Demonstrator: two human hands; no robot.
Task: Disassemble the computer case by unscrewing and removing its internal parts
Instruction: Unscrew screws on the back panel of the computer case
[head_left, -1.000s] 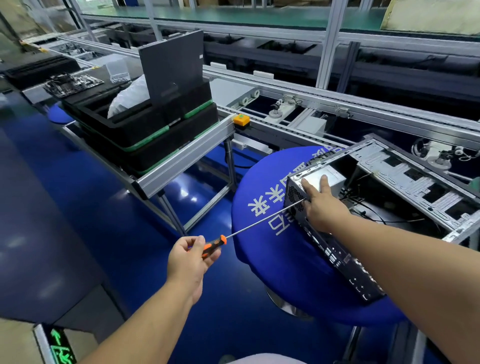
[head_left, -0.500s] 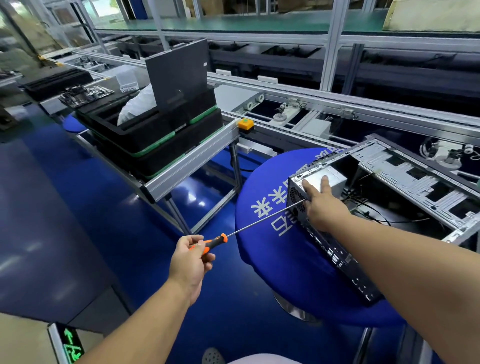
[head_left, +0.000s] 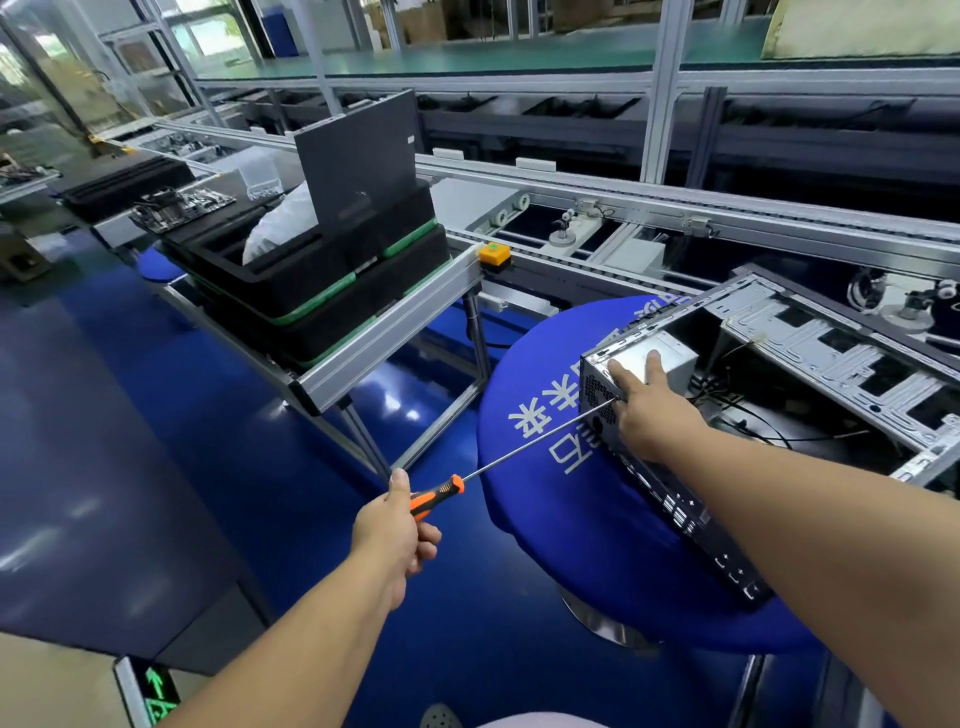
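An open computer case (head_left: 810, 364) lies on its side on a round blue table (head_left: 561, 499). A silver power supply (head_left: 670, 353) sits in the case's near left corner. My right hand (head_left: 649, 405) rests on that corner, with straight fingers pressing the power supply's top. My left hand (head_left: 397, 530) grips the orange and black handle of a long screwdriver (head_left: 530, 441). Its thin shaft runs up to the case's rear panel, the tip meeting it just below my right hand. Black cables (head_left: 748, 410) lie loose inside the case.
Stacked black trays (head_left: 311, 291) with a dark panel (head_left: 358, 161) standing in them sit on an aluminium side rack at left. A conveyor line (head_left: 675, 218) runs behind the table, with a yellow button box (head_left: 494, 254). A motherboard (head_left: 182, 205) lies far left. Blue floor lies below.
The view has shifted a little. Both hands keep their places, and my left hand has turned slightly on the screwdriver handle.
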